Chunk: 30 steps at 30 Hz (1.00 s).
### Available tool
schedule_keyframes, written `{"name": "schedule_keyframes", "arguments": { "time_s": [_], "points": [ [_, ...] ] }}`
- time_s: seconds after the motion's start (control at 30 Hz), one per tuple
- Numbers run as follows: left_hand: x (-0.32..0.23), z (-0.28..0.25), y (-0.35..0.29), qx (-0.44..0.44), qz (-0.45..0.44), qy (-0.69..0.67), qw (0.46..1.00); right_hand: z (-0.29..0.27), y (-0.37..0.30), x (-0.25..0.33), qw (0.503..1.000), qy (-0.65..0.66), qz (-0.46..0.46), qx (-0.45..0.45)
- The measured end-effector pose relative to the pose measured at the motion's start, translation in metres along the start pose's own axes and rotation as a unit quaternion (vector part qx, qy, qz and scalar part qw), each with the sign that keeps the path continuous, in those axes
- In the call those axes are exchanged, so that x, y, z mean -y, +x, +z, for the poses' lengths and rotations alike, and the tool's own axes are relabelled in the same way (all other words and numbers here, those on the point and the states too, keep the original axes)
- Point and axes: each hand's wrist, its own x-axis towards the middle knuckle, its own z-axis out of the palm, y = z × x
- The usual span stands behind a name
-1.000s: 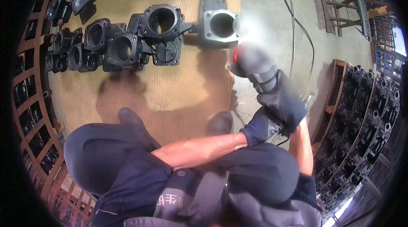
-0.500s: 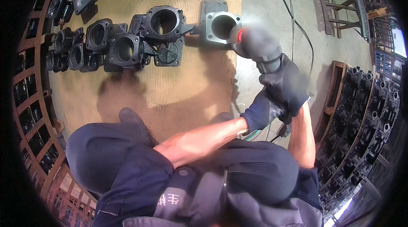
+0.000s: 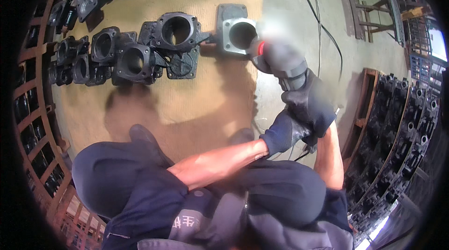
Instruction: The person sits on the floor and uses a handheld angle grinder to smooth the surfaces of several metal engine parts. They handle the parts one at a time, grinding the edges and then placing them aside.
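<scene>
Both my hands, in dark gloves, grip a grey angle grinder (image 3: 293, 70) with a red ring near its head. My right hand (image 3: 314, 98) is closed round the body behind the head. Lower down, my left hand (image 3: 286, 131) is closed round the rear part, its fingers partly hidden by the tool and the right glove. The grinder's head is against or just over the right edge of a metal casting (image 3: 228, 35). That casting has a bright square flange with bolt holes and a round bore. A blurred patch hides the exact contact.
Several dark castings (image 3: 175, 30) stand to the left on brown cardboard (image 3: 206, 95). Cables (image 3: 322, 25) run over the floor at the far right, near a wooden stool (image 3: 374, 16). Racks of dark parts (image 3: 397, 123) line the right; a brown metal crate (image 3: 37, 102) borders the left.
The castings and floor sit slightly lower and further left in the picture. My hands and the grinder have shifted slightly left, with the grinder still at the flange's right edge.
</scene>
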Motion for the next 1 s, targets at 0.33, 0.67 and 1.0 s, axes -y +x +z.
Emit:
{"name": "schedule_keyframes", "arguments": {
  "time_s": [0.33,0.67,1.0],
  "points": [
    [-0.078,-0.036,0.007,-0.099,0.038,0.201,0.974,0.016,0.039,0.062,0.989,-0.111,-0.086,0.041],
    [-0.054,-0.041,0.024,-0.031,0.065,-0.031,0.997,0.015,0.059,0.036,0.991,-0.032,-0.126,0.017],
    [-0.057,-0.054,0.009,-0.031,0.096,0.111,0.989,0.033,0.053,0.056,0.989,-0.107,-0.099,0.005]
  ]
}}
